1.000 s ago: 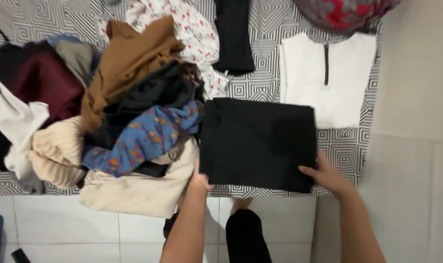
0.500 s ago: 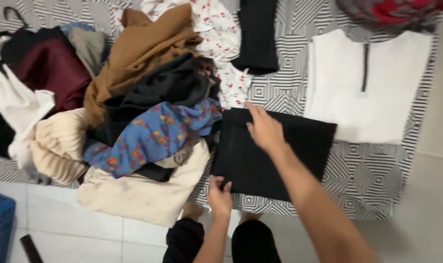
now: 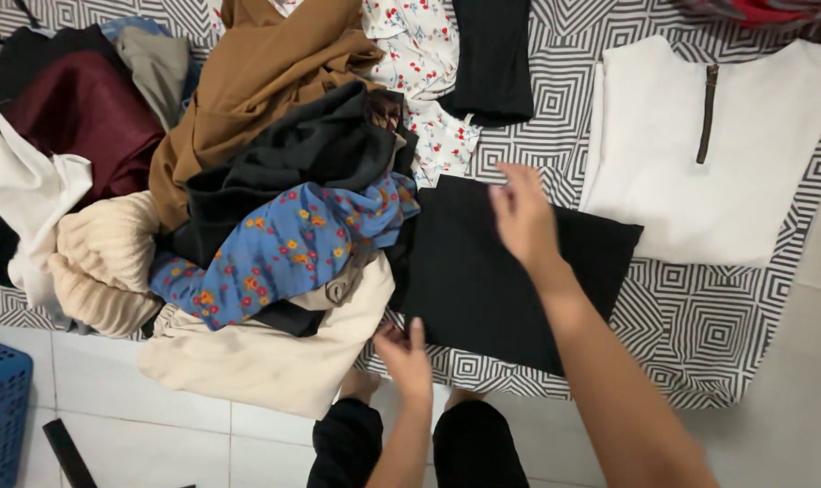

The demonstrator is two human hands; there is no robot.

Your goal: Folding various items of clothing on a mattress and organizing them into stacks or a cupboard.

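- While the folded black garment (image 3: 483, 271) lies flat on the black-and-white geometric-patterned mat (image 3: 718, 325), both hands are above or beside it with nothing gripped.
- Right hand (image 3: 523, 217): the forearm enters from the lower right and runs diagonally up and left across the garment. The hand sits over the garment's upper edge, back of the hand toward the camera, fingers loosely spread and slightly blurred. Whether the fingertips touch the cloth cannot be told.
- Left hand (image 3: 406, 357): the forearm rises from the bottom centre. The hand is at the garment's lower-left corner, fingers extended and apart, holding nothing. Contact with the corner cannot be confirmed.
- Garment position: centre of the mat, its near edge close to the mat's front border, just in front of the person's black-clad knees (image 3: 419, 443).
- To the left, touching the garment's side: a heap of loose clothes, with a blue floral piece (image 3: 284, 253) on top, a cream piece (image 3: 257, 357) beneath it, a black piece (image 3: 293, 158) and a brown piece (image 3: 248, 81) behind.
- To the upper right, just beside the garment: a folded white top with a dark zip (image 3: 709, 154).
- Beyond it: a second folded dark item (image 3: 492, 59) and a white floral-print cloth (image 3: 419, 63).
- Lower left, on the tiled floor: the corner of a blue basket (image 3: 0, 407).
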